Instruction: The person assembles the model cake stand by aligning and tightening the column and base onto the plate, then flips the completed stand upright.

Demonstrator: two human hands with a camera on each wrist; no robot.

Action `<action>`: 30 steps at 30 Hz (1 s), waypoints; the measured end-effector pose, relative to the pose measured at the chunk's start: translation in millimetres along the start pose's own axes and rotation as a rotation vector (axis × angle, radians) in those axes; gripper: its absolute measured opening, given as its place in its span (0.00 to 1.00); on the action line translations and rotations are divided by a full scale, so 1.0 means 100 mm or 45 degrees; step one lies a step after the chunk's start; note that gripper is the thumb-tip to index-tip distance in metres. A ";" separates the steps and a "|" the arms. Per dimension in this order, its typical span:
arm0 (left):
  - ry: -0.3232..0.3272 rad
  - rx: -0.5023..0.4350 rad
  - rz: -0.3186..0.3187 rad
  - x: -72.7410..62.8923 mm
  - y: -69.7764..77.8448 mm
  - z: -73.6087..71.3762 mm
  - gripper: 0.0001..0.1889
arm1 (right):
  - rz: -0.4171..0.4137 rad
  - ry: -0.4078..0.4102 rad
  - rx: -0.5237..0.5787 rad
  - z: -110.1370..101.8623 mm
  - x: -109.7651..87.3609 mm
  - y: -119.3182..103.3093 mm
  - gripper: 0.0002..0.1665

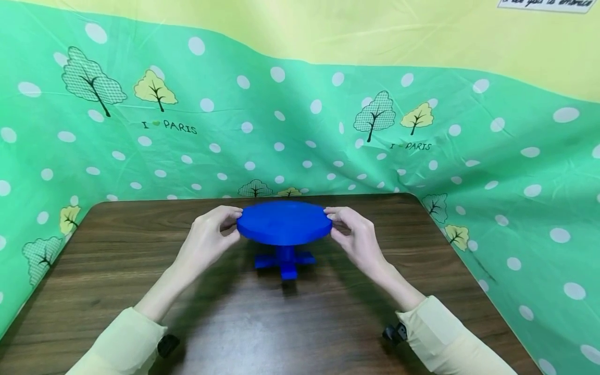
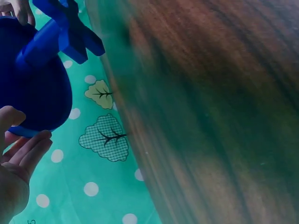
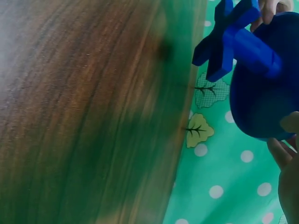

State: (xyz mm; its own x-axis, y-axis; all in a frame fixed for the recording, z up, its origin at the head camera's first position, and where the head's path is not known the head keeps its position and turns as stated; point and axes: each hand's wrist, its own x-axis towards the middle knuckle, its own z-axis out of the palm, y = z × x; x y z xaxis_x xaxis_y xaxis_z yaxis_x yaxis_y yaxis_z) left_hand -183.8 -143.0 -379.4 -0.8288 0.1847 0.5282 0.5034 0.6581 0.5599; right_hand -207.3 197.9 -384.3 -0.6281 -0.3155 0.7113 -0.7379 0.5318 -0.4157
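Note:
A small blue round pedestal table (image 1: 284, 221), like a toy table, is upright between my hands. Its single column stands on a cross-shaped foot (image 1: 287, 264), which both wrist views show from below, apart from the wooden tabletop. My left hand (image 1: 208, 235) pinches the left edge of the round top, thumb beneath and fingers above. On the opposite edge, my right hand (image 1: 357, 237) pinches in the same way. From the left wrist view, the underside of the blue top (image 2: 44, 98) is visible; in the right wrist view the column (image 3: 254, 51) shows clearly.
The dark wooden table (image 1: 281, 333) lies below, reflecting light near its front. A green and yellow cloth (image 1: 300, 125) with dots and printed trees hangs behind and along both sides. Black straps (image 1: 395, 333) sit at the sleeve cuffs.

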 end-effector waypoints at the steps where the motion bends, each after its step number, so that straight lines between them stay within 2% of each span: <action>1: 0.000 -0.001 0.008 -0.01 -0.01 0.00 0.14 | -0.011 0.000 -0.001 0.00 -0.01 0.01 0.17; 4: -0.010 -0.004 0.026 -0.06 -0.02 0.02 0.16 | -0.022 -0.001 0.031 0.01 -0.04 0.01 0.17; 11: 0.034 -0.015 0.061 -0.12 -0.03 0.06 0.18 | -0.019 -0.016 0.091 0.05 -0.15 0.02 0.15; 21: 0.090 -0.011 0.080 -0.21 -0.07 0.17 0.14 | -0.082 -0.006 0.066 0.09 -0.22 0.08 0.18; 30: 0.148 -0.019 0.145 -0.25 -0.08 0.20 0.14 | -0.117 -0.002 0.078 0.10 -0.25 0.09 0.17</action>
State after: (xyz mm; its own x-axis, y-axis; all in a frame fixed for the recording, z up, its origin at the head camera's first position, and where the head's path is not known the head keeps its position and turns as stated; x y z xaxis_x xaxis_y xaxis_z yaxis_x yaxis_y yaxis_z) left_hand -172.2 -138.3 -409.7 -0.7328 0.1709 0.6586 0.5966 0.6269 0.5011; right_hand -200.7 203.3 -411.8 -0.5573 -0.3623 0.7471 -0.8062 0.4513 -0.3826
